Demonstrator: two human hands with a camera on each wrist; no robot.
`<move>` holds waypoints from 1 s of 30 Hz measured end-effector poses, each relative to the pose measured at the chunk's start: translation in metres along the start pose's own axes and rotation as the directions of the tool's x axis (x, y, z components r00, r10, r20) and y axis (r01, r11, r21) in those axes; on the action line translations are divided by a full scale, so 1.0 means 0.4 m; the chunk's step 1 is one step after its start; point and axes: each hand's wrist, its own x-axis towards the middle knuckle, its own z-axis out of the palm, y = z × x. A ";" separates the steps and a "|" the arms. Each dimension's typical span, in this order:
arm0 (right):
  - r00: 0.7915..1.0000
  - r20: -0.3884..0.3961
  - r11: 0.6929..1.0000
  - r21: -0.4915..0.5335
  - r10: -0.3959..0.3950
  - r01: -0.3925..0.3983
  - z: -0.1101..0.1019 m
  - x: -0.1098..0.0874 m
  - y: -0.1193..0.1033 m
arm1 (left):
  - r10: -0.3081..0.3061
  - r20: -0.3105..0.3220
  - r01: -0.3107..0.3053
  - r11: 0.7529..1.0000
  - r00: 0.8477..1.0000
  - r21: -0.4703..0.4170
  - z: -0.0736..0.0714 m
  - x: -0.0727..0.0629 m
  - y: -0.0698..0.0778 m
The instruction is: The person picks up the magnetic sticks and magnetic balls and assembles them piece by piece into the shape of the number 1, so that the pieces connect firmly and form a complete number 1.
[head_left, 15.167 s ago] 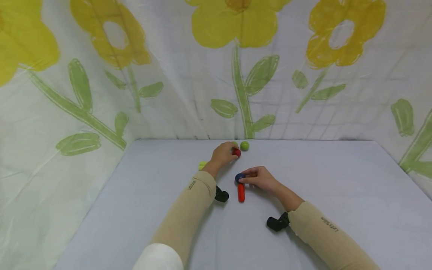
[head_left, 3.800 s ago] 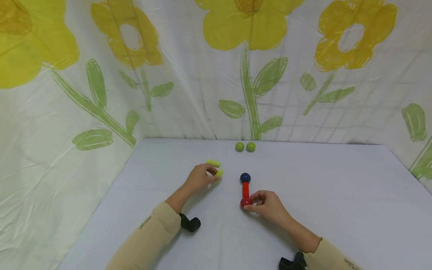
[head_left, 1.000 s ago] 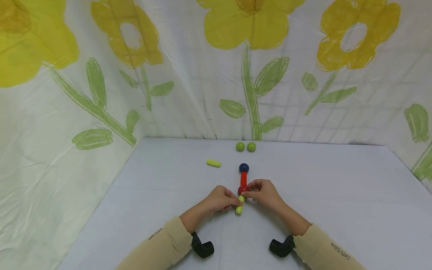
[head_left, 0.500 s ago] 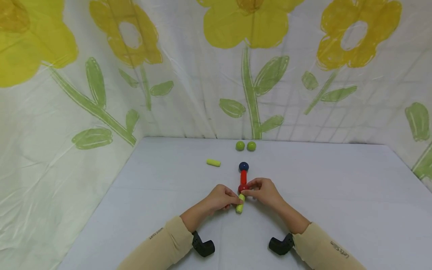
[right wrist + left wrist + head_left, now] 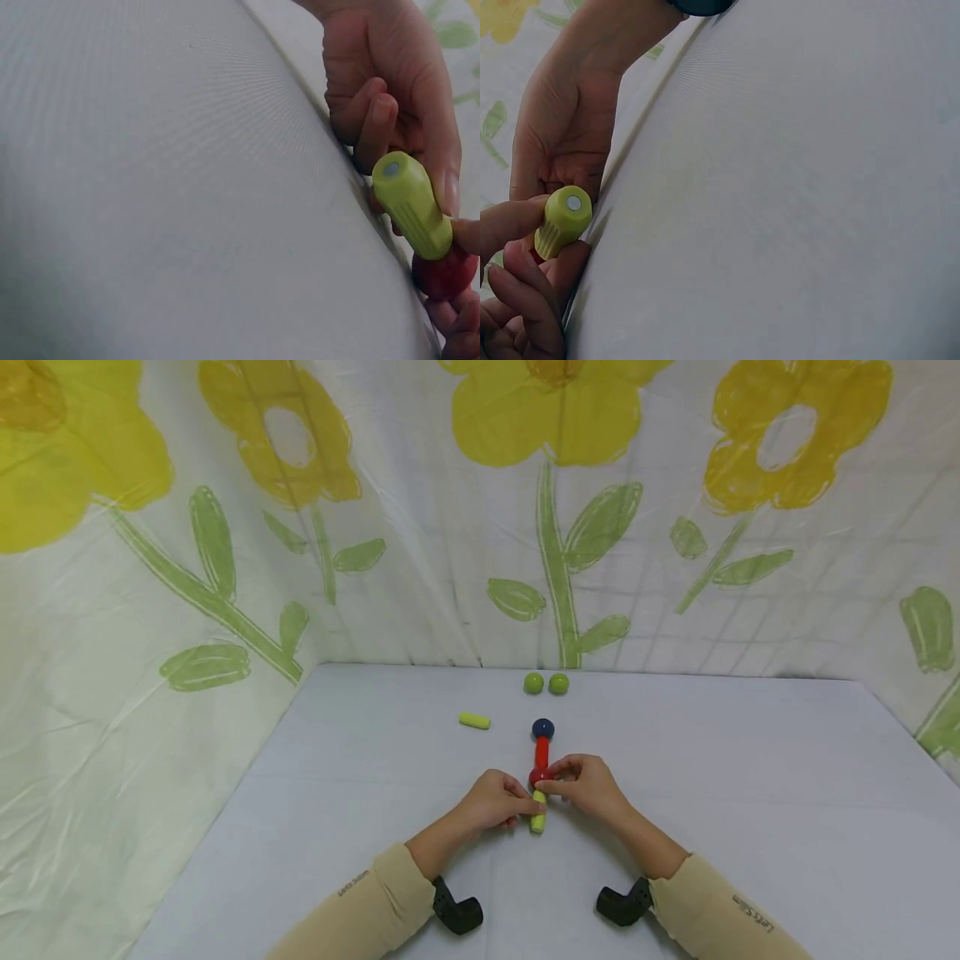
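Observation:
A chain of toy magnetic pieces lies on the table, running toward me: a dark blue ball, a red stick, a red ball, then a yellow-green stick. My left hand pinches the yellow-green stick between thumb and fingers. My right hand grips the red ball from the right, its fingertips close to the joint. In the right wrist view the yellow-green stick meets the red ball. A small grey disc shows in the stick's free end in the left wrist view.
Two green balls sit side by side near the table's back edge. Another yellow-green stick lies left of the chain. Behind the white table hangs a curtain with painted flowers. Black wrist cameras stick out below both sleeves.
Earlier, the red ball joined the red stick, and my left hand brought a yellow-green stick from the left to that ball. Within the last second, this stick has swung straighter in line.

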 end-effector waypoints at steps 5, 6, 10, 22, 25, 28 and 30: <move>1.000 0.000 1.000 0.020 -0.022 0.022 -0.001 -0.001 -0.002 | 0.036 -0.016 -0.036 0.999 0.999 -0.003 0.006 -0.003 0.002; 1.000 0.003 0.999 0.026 -0.029 0.029 -0.002 -0.002 -0.003 | 0.039 -0.019 -0.039 0.999 0.999 -0.005 0.006 -0.003 0.002; 0.997 0.006 0.997 0.027 -0.071 0.071 -0.006 -0.006 -0.008 | 0.050 -0.018 -0.051 0.999 0.999 -0.010 0.006 0.000 0.000; 1.000 0.001 1.000 -0.002 -0.015 0.015 -0.002 0.010 -0.007 | 0.050 -0.017 -0.049 0.999 0.999 0.007 0.006 0.011 -0.002; 1.000 -0.004 1.000 -0.009 -0.015 0.015 0.000 0.016 -0.002 | 0.051 -0.015 -0.051 0.999 0.999 0.005 0.005 0.013 -0.004; 1.000 -0.010 1.000 -0.015 -0.008 0.008 0.001 0.021 0.002 | 0.051 -0.013 -0.051 0.999 0.999 0.007 0.005 0.014 -0.005; 1.000 -0.009 1.000 -0.017 -0.007 0.007 0.001 0.022 0.003 | 0.051 -0.013 -0.051 0.999 0.999 0.011 0.005 0.015 -0.004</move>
